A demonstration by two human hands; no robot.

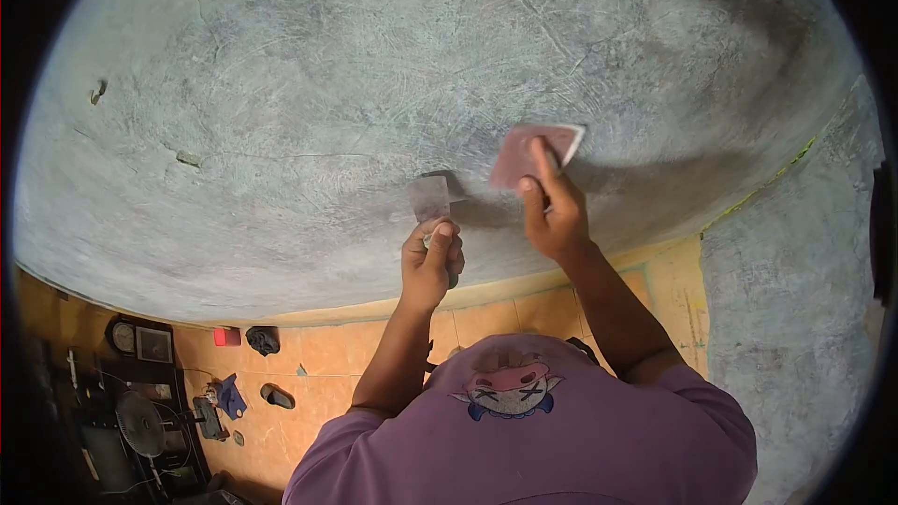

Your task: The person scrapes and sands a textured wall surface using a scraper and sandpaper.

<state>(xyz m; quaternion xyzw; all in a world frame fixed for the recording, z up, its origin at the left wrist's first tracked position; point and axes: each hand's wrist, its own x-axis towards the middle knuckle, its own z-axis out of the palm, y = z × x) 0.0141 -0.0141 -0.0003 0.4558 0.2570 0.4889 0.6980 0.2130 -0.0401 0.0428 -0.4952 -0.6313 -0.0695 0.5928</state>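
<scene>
Left hand: left hand (430, 262) is clenched around the handle of a putty knife (430, 198), thumb on top, the wrist pointing down toward the purple shirt (561, 440).
Putty knife: its flat grey blade stands upright against the grey wall (327, 84), just left of and slightly lower than the sanding pad (535, 155).
Right hand: right hand (554, 210) presses the sanding pad flat to the wall, fingers spread over its lower part; the grip is closed on the pad.
Sanding pad: a reddish-brown rectangle with a pale edge, tilted, lying on the wall just right of the putty knife, near but not touching the blade.
Wall: rough grey plaster with swirl marks, a few small chips far left of the putty knife.
Floor: orange tiles (318, 365) below the wall's lower edge.
Floor items: a red box (226, 337), a dark cloth lump (263, 340), a sandal (278, 397) and a small fan (142, 424) lie well below-left of the putty knife.
</scene>
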